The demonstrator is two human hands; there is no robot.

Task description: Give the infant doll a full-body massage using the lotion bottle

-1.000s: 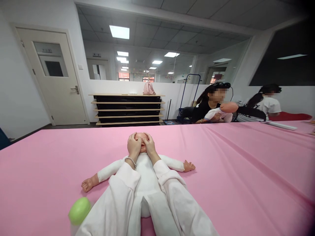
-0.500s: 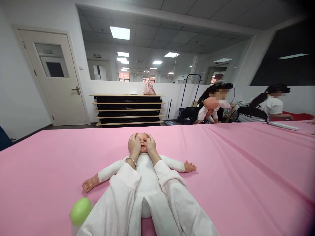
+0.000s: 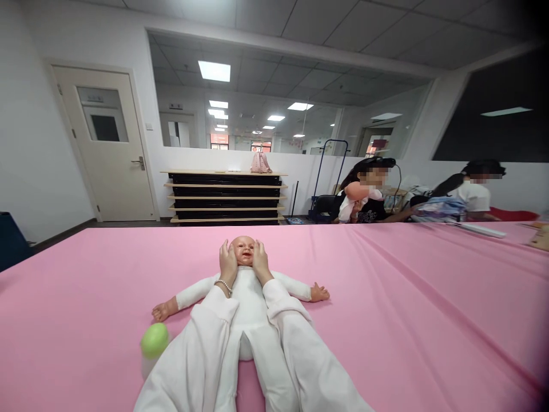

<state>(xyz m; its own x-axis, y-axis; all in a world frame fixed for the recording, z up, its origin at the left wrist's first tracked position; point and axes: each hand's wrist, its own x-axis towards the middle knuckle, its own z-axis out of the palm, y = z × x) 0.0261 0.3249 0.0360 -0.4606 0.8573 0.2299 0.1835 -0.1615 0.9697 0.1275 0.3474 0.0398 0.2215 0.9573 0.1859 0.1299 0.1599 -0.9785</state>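
A baby doll (image 3: 252, 297) with a white cloth body lies on its back, arms spread out to both sides. My left hand (image 3: 228, 262), with a beaded bracelet at the wrist, rests along one side of the doll's head (image 3: 245, 250). Against the opposite cheek lies my right hand (image 3: 260, 259). Both hands are open, fingers stretched upward beside the face, which shows between them. Left of my left sleeve stands a bottle with a green cap (image 3: 155, 341), partly covered by the sleeve.
A pink sheet (image 3: 86, 297) covers the table, creased on the right. Behind it are a stacked shelf (image 3: 227, 197) with a pink backpack (image 3: 261, 162) on top and a blue trolley (image 3: 319, 203). One person (image 3: 372, 189) holds another doll; a second person (image 3: 476, 189) sits farther right.
My hands have slid outward from the doll's face to the sides of its head, uncovering eyes and cheeks. The view has tilted up slightly. A patterned cloth now appears beside the people.
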